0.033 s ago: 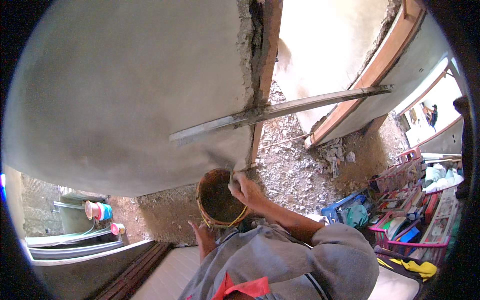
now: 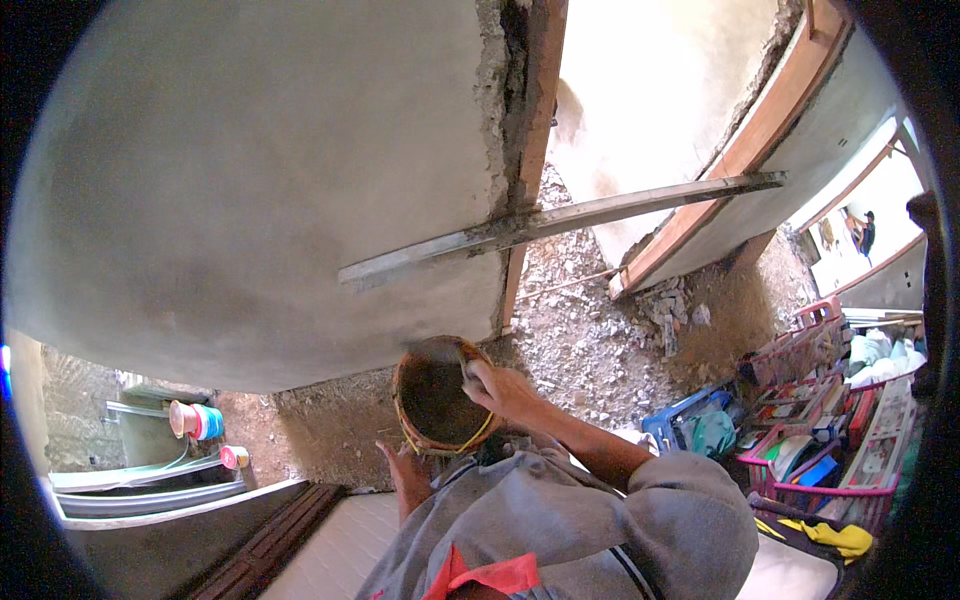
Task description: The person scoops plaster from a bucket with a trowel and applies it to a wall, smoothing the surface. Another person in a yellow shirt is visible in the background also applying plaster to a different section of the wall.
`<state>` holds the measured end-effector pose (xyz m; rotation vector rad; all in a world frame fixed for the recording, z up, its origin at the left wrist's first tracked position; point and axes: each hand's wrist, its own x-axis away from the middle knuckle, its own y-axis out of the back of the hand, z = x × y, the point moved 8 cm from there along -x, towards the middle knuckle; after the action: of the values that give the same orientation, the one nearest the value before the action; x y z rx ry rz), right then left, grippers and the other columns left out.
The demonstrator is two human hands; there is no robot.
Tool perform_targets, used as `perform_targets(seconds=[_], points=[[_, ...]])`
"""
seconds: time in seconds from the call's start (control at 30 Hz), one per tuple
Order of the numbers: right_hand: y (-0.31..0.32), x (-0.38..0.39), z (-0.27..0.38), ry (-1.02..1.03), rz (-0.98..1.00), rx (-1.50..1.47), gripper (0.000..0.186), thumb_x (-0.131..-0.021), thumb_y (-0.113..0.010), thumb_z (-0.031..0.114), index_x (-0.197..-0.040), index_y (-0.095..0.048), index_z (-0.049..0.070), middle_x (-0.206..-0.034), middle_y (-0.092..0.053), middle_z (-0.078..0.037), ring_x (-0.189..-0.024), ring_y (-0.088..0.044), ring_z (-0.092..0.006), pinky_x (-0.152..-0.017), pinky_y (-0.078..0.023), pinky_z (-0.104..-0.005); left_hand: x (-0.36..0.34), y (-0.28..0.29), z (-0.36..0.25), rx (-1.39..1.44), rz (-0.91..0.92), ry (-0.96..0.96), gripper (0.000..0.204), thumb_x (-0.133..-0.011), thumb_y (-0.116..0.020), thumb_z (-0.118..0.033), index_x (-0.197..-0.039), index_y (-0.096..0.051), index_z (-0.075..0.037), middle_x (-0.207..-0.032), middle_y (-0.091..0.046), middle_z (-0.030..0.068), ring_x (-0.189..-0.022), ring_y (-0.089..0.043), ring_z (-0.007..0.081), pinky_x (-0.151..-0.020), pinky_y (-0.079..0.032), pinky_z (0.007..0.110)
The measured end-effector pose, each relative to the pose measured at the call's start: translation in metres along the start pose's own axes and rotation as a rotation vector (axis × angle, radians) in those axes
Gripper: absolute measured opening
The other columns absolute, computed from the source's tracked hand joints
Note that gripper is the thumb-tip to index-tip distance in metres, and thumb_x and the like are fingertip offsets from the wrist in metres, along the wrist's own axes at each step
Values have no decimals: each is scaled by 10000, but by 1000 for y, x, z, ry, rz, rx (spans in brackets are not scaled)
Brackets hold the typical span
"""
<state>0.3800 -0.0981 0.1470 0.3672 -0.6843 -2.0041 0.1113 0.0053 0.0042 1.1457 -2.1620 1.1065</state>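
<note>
- Where the right hand [image 2: 492,390] reaches over the right rim of the bucket [image 2: 403,405], just below the middle of the frame, its grip is closed around the handle of a blurred tool [image 2: 432,349].
- The tool's far part smears across the bucket's upper rim; its exact shape is too blurred to tell.
- Round and orange-brown, the bucket has its mouth facing the camera, with a dark mass inside and a yellow strip along its lower rim.
- The left hand [image 2: 405,470] is at the bucket's lower left, thumb apart from the rest; its other fingers are mostly hidden, so I cannot tell whether its grip is spread or pressed against the bucket.
- A grey plastered wall [image 2: 250,180] fills the upper left, ending at a rough, broken edge beside an upright timber [image 2: 535,120].
- A long pale board [image 2: 560,218] runs across the upper middle, over the wall's lower right part and the opening.
- Rubble [image 2: 570,310] covers the ground right of the bucket.
- At the lower right are a pinkish-red rack [image 2: 815,490], a blue crate [image 2: 660,430] and a teal bag [image 2: 712,430].
- Blue and orange containers [image 2: 207,423] are at the lower left.
- Another person [image 2: 866,232] is small at the far right.
</note>
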Motion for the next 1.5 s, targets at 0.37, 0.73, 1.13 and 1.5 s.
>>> perform_targets(seconds=[0.37, 0.73, 1.13, 1.5], points=[[162, -80, -95, -112, -34, 64, 376, -937, -639, 361, -1108, -643, 26, -785, -677, -155, -679, -665, -253, -664, -535, -421, 1, -9, -2, -11, -27, 37, 1073, -860, -148, -893, -1378, -541, -40, -1337, -591, 91, -1235, -473, 302, -1079, -332, 486], [244, -143, -91, -138, 208, 385, 384, -879, -668, 312, -1151, -687, 41, -931, -719, -148, -758, -703, -229, -720, -584, -375, 0, 8, 12, 35, -115, 41, 1086, -867, -148, -886, -1340, -557, 2, -1289, -598, 132, -1217, -487, 302, -1059, -346, 519], [305, -150, -78, -176, 245, 805, 443, -816, -700, 364, -1202, -699, 147, -1074, -725, -136, -1024, -686, -285, -903, -539, -428, 12, 8, 14, 58, -165, 12, 932, -901, -201, -849, -1271, -595, -90, -1196, -649, 61, -1149, -535, 278, -990, -391, 465], [50, -48, -15, 195, 394, 897, 263, -932, -566, 304, -1070, -641, 92, -1045, -693, -163, -980, -681, -358, -718, -576, -490, -1, -16, 8, 78, 77, 0, 1012, -899, -170, -854, -1326, -598, -42, -1286, -642, 73, -1122, -524, 262, -977, -400, 431]])
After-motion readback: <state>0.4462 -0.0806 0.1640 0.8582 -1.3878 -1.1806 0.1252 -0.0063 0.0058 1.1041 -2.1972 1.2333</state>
